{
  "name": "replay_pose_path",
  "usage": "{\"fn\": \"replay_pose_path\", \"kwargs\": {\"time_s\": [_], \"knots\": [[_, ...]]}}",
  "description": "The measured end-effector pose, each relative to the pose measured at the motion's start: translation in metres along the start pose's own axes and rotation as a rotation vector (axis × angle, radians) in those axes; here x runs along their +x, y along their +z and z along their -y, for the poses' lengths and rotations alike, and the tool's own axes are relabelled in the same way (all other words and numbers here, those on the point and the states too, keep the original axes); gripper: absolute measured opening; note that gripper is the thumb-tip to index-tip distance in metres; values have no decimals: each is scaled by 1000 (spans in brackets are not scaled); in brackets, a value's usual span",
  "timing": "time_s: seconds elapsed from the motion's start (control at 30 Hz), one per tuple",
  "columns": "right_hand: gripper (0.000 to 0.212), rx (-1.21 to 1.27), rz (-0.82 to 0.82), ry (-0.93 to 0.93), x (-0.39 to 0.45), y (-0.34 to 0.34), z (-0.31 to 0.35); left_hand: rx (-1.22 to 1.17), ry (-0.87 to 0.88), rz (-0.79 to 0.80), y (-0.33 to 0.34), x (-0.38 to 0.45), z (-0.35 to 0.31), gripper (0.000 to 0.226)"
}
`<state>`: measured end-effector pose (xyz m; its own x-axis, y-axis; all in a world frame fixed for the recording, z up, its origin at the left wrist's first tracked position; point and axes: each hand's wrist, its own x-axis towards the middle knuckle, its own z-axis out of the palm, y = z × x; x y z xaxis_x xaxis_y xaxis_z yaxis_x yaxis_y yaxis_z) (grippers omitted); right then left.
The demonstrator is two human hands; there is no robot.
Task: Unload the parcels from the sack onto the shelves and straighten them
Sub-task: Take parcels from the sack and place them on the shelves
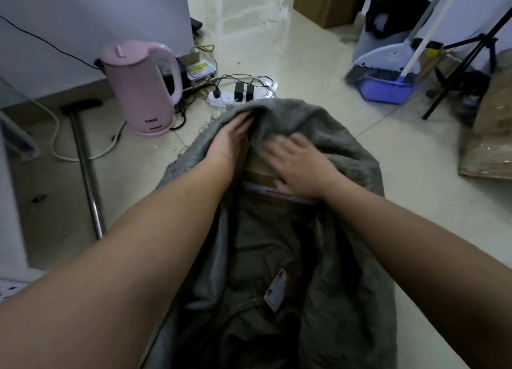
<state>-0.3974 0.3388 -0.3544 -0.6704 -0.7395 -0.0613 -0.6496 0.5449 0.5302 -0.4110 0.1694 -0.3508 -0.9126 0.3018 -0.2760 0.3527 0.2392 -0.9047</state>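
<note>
Grey woven sack [318,152] lies open on the tiled floor [304,64], a brown cardboard parcel [257,165] showing at its mouth. Left hand [230,136] holds the sack's far edge; right hand [299,169], blurred, rests fingers spread on parcel and cloth, grasping nothing. Pink kettle [141,89] stands to the left.

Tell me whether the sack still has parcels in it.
Not empty. A cardboard parcel lies inside the grey sack, under the right hand; the left hand lifts the sack's edge.
</note>
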Motion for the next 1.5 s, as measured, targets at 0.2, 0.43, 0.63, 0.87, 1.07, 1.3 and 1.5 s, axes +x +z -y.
{"fn": "replay_pose_path", "kwargs": {"time_s": [0.2, 0.43, 0.63, 0.87, 1.07, 1.3, 1.5], "knots": [[80, 335, 222, 186, 39, 29, 33, 40, 26, -78, 10, 6, -3, 70], [127, 352, 566, 407, 70, 71, 2, 57, 59, -133, 19, 2, -14, 73], [116, 425, 402, 312, 70, 71, 18, 38, 76, -107, 32, -8, -23, 66], [108, 439, 41, 108, 6, 39, 19, -5, 49, -72, 45, -19, -21, 59], [108, 952, -155, 119, -40, 13, 15, -228, 21, -264, 58, -45, -22, 56], [92, 1046, -446, 87, -83, -8, 45, -1525, -243, -430, 71, -109, -14, 31], [64, 788, -669, -39, -99, -39, 76, -2806, -308, 391, 55, -144, -22, 53]]}}
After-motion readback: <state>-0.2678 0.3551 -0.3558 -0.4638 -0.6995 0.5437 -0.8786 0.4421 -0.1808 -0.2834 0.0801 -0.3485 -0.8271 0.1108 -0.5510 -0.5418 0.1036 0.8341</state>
